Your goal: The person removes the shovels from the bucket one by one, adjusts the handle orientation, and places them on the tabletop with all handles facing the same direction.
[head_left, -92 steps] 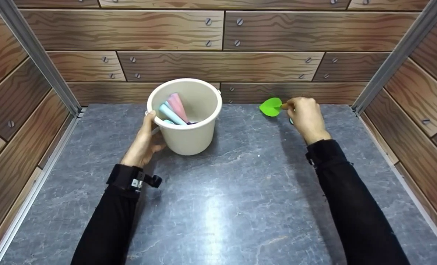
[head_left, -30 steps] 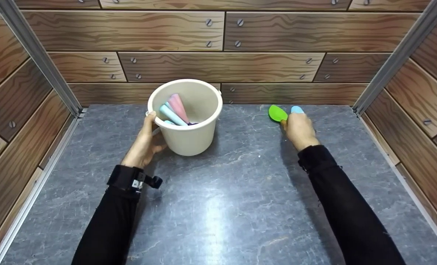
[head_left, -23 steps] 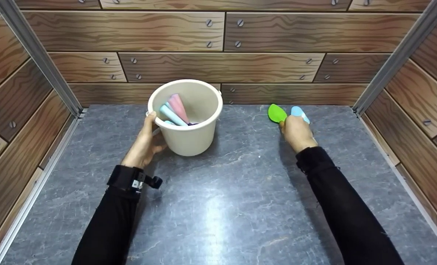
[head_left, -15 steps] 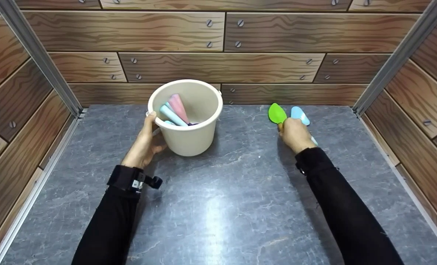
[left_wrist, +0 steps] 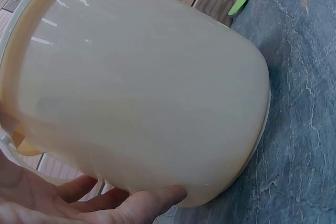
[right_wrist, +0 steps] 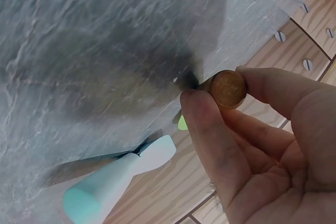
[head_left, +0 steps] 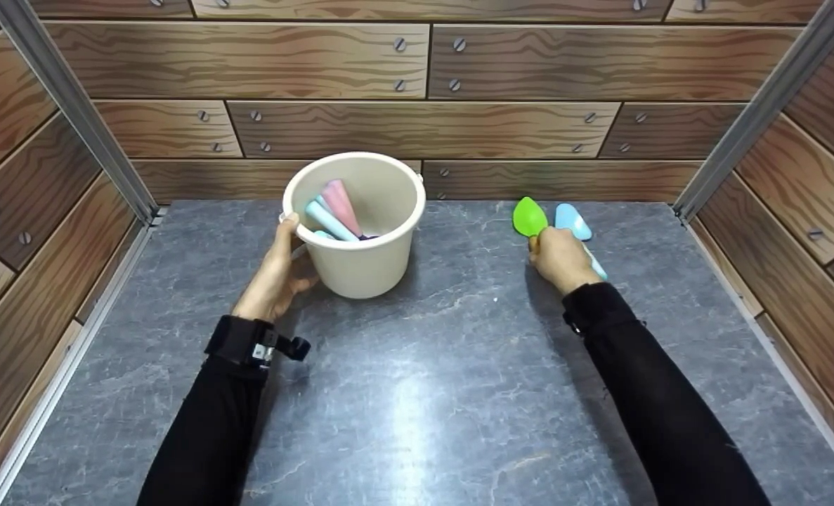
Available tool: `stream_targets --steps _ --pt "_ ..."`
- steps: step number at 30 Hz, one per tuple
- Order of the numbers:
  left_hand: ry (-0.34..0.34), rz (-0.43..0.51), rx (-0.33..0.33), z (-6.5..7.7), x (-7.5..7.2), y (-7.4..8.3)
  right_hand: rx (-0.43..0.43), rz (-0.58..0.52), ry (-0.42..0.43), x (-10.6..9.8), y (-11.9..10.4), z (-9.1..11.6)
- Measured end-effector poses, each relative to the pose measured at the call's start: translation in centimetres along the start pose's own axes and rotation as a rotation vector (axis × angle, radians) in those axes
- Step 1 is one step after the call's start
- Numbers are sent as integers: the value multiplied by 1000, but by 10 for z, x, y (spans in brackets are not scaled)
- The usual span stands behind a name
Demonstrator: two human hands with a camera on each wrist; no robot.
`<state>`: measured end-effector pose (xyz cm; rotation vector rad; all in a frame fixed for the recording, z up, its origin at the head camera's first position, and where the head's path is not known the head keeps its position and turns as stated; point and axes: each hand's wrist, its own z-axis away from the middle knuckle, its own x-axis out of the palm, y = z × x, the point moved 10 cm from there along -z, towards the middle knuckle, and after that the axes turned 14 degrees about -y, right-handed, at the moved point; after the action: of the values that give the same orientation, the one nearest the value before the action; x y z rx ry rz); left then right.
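Note:
A cream bucket point(head_left: 360, 270) stands on the table left of centre. My left hand point(head_left: 272, 270) holds its left side, thumb at the rim, fingers low against the wall, as the left wrist view shows. My right hand point(head_left: 563, 258) pinches the round wooden handle point(right_wrist: 229, 89) of a small green shovel point(head_left: 530, 216) between thumb and fingers. The shovel's leaf-shaped blade points at the back wall, close to the tabletop. Right beside this hand lies a light blue scoop-like tool point(head_left: 572, 221) with a pale teal handle point(right_wrist: 89, 198), partly hidden by the hand in the head view.
Inside the bucket lie a pink handle point(head_left: 341, 207), a light blue handle point(head_left: 331, 219) and a bit of something dark purple. Wood-patterned walls point(head_left: 501, 130) enclose the grey marbled table point(head_left: 417, 365) at the back and both sides.
My right hand has come slightly left and nearer with the green shovel, whose blade swung from pointing left to pointing at the back wall. More of the blue tool shows. The left hand stays put.

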<state>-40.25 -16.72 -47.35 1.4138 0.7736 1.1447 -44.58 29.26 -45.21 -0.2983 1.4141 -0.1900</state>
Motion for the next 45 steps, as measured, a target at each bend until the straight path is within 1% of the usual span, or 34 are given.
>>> stream_targets --steps 7,15,21,28,34,45 --pt "5 13 -4 -2 0 -1 -28 16 26 -7 -8 2" --pt "-2 -4 -8 -1 0 -1 -73 50 87 -25 -32 8" --pt "-4 1 -5 -2 0 -1 -87 45 50 -32 -50 9" --pt "-7 -1 -5 -1 0 0 -153 59 26 -39 -76 10" --pt "-6 -7 -4 0 -1 -1 -183 65 -11 -46 -98 10" --pt "-16 -5 -2 -1 0 -1 -247 87 12 -65 -142 16"
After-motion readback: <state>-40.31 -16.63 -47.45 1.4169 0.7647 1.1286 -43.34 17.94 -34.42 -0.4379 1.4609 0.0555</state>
